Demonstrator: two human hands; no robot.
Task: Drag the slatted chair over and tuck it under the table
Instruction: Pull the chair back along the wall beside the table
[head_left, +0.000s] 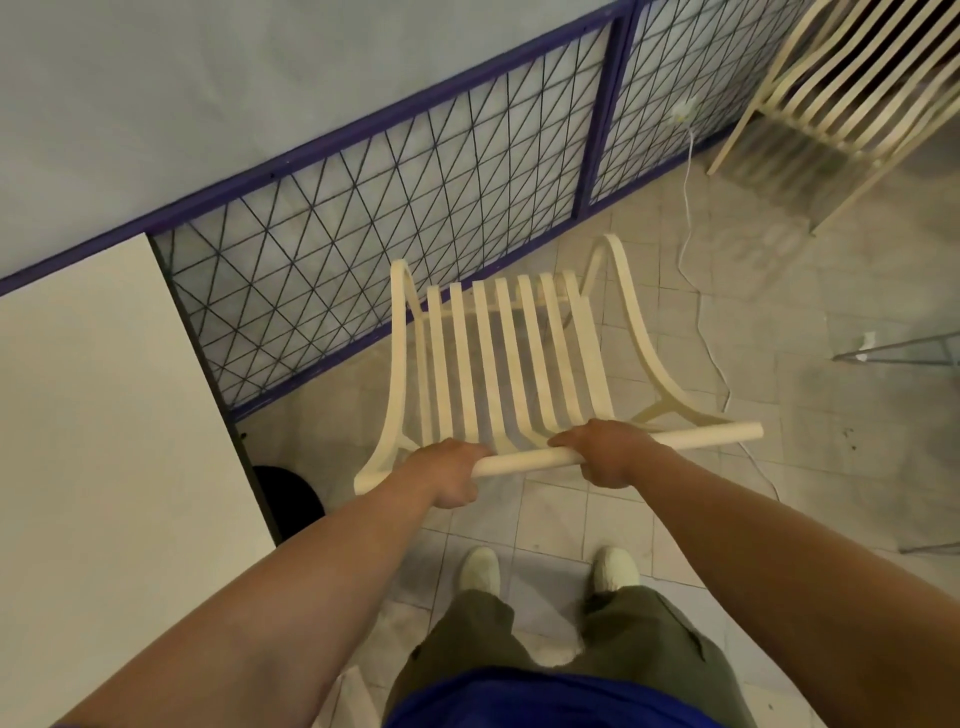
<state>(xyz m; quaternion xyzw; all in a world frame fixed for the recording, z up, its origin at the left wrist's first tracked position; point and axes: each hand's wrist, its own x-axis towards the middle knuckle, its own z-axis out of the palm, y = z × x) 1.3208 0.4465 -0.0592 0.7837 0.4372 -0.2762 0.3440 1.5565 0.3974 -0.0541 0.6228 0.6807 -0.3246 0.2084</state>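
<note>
Now, at the far left the white desk (104, 415) shows one corner, with a dark round base (285, 499) under its edge. Just beside it the left hand (447, 475) wraps its fingers (470, 451) over the rounded top rail (530, 460) of the slatted chair (509, 364). The chair stands on the tiled floor (571, 519) in front of the person, near the desk's corner but not yet under it. The right hand (608, 452) curls round the same rail further along. The chair looks light and stiff, with its thin slats likely the weak part, so the rail seems the sound place to hold. A second slatted chair (852, 88) stands well apart at upper right. No container is in view.
</note>
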